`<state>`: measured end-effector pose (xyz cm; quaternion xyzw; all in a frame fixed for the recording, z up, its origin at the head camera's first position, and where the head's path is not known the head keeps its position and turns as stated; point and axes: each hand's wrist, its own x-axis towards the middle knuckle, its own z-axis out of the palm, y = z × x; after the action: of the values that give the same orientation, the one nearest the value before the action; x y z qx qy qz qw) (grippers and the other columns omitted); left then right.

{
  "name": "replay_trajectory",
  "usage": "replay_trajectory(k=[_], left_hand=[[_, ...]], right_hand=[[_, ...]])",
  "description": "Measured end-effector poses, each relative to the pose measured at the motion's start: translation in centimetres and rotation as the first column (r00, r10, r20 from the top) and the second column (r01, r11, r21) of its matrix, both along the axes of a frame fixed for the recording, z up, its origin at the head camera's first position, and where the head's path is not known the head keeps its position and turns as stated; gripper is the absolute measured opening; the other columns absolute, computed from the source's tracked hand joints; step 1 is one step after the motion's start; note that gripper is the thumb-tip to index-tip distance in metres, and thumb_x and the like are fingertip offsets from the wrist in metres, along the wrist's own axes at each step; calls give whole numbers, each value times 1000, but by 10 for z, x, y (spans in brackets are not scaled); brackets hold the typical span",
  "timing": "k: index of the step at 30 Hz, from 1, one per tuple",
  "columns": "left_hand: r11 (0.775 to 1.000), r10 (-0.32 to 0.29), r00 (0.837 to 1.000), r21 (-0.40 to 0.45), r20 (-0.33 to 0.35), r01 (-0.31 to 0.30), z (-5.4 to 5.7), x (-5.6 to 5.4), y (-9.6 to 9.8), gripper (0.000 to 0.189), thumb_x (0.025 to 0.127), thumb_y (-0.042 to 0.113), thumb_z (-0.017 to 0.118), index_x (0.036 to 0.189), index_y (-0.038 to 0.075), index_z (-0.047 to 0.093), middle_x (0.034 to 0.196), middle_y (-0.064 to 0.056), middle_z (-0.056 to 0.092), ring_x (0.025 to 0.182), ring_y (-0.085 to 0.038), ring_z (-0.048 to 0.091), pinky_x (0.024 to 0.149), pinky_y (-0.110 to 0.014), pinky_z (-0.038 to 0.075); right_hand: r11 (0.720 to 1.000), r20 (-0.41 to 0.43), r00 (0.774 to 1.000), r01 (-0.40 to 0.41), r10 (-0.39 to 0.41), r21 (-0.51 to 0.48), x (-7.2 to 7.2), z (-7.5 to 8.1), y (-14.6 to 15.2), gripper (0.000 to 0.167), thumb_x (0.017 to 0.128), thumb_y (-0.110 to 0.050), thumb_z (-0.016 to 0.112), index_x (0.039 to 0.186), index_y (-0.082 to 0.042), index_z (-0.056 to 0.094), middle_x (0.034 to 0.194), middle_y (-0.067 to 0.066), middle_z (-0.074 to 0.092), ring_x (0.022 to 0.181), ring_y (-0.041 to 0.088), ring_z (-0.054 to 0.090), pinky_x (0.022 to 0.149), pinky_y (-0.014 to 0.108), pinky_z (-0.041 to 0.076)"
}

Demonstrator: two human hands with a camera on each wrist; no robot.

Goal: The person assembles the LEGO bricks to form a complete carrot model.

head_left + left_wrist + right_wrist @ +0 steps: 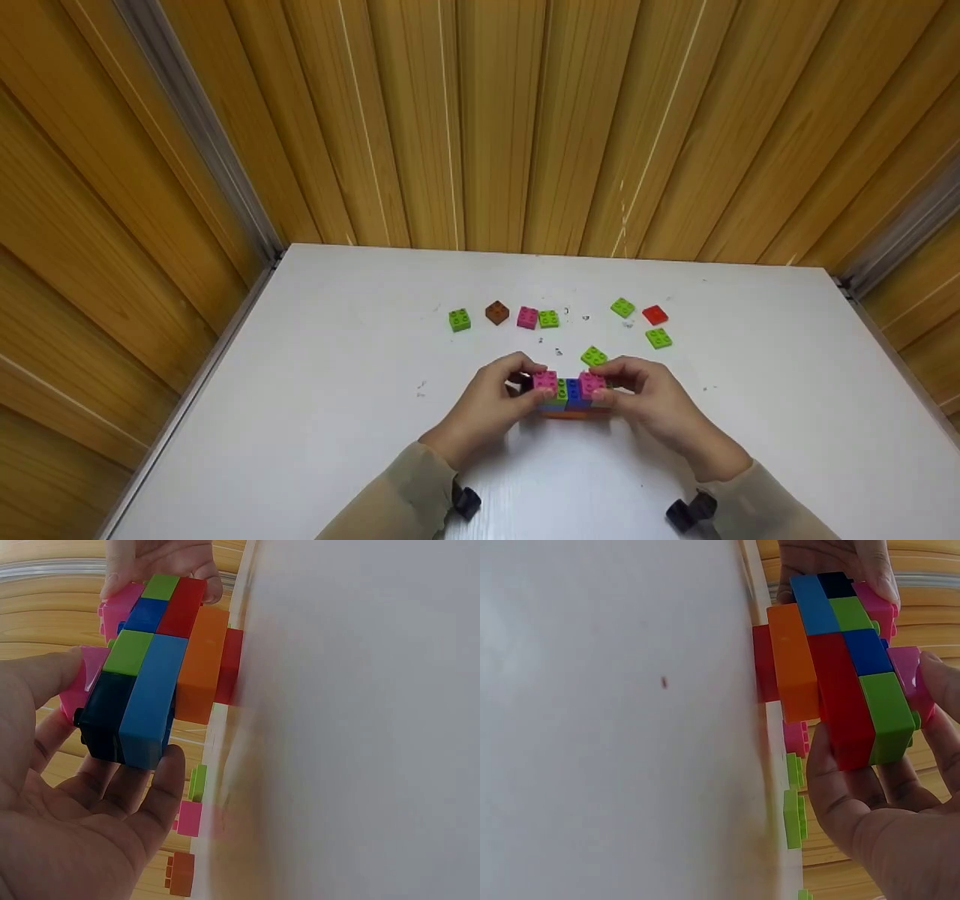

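A toy block assembly of several layers stands on the white table. From the bottom, the left wrist view shows a red block, an orange block, long light-blue and red blocks, then a row of dark, green, blue and green blocks. Two pink blocks sit on top, at the left and right, with a gap between them. My left hand pinches the left pink block between thumb and fingers. My right hand pinches the right pink one, other fingers curving behind the assembly.
Behind the assembly lie several loose blocks: a green, a brown, a pink and a red one, plus more green ones. One green block lies just beyond the right hand. Wood-patterned panels border the table.
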<state>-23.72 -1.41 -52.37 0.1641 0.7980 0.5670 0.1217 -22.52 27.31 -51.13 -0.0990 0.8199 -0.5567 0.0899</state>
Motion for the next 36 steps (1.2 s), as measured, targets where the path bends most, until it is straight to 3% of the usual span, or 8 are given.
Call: replay_trajectory(k=[6, 22, 29, 36], left_hand=[[1000, 0, 1000, 1, -16, 0, -1, 0, 0, 23, 105, 33, 83, 125, 25, 76, 126, 6, 76, 109, -11, 67, 98, -31, 59], [1000, 12, 1000, 1, 11, -12, 0, 1, 2, 20, 106, 25, 81, 125, 26, 74, 129, 5, 75, 112, -13, 66, 102, -36, 60], [1000, 9, 1000, -7, -2, -9, 0, 1, 0, 21, 106, 30, 81, 126, 26, 73, 129, 6, 75, 114, -13, 66, 103, -35, 59], [1000, 5, 1000, -2, 14, -5, -2, 1, 0, 25, 106, 37, 81, 128, 29, 73, 129, 8, 74, 116, -14, 65, 106, -37, 58]], right_hand=[[999, 17, 1000, 14, -15, 29, -1, 2, -1, 38, 100, -26, 88, 131, -5, 79, 133, 10, 82, 135, 26, 72, 109, 18, 52], [999, 50, 998, 47, -47, -8, -2, -2, 2, 39, 98, -22, 90, 130, -2, 79, 132, 14, 82, 121, 17, 74, 101, 19, 58], [998, 31, 999, 34, -33, -54, 0, -5, 0, 42, 101, -20, 88, 134, 1, 76, 133, 16, 81, 117, 11, 74, 99, 20, 59], [998, 38, 999, 19, -16, -60, 2, -8, 0, 46, 104, -22, 84, 142, 0, 72, 142, 18, 76, 128, 14, 70, 105, 19, 56]])
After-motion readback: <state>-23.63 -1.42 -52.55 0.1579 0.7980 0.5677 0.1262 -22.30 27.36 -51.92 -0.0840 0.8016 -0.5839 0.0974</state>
